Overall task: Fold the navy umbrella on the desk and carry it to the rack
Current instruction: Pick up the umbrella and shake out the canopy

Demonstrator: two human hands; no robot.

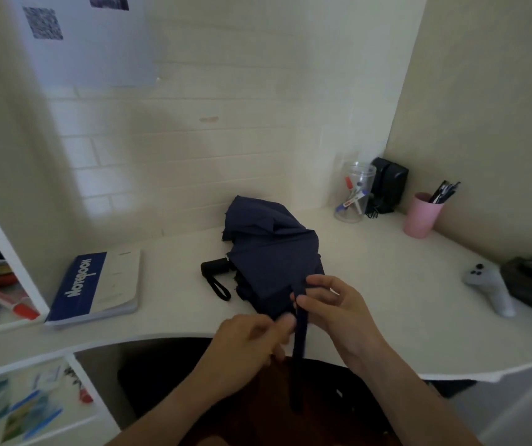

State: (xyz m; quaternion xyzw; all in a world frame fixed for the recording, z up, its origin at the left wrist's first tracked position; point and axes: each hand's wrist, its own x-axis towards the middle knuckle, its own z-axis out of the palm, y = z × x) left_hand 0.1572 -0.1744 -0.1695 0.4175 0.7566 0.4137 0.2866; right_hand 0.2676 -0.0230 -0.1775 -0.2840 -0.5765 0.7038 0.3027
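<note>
White curved bench point(370, 284) w/ concave front edge; bare top to the right of centre, betw. the umbrella and a grey game controller point(490, 288). Collapsed navy fabric umbrella point(271, 252) lies mid-bench, near the front edge, canopy loose and bunched. Long axis runs roughly left-right: black handle point(214, 267) w/ wrist loop points left, twd a blue-and-white notebook point(97, 284); canopy bulk spreads to the right and back twd the wall. Narrow navy closure strap point(300, 336) hangs from the near canopy edge over the bench edge, twd the person. Left hand point(251, 342) fingers pinch the strap from its left; right hand point(338, 310) fingers pinch it higher up, right at the canopy. Both hands at the front edge, touching fabric. Back right corner: clear jar of markers point(354, 194), pink cup of pens point(422, 215), well apart from the umbrella.
</note>
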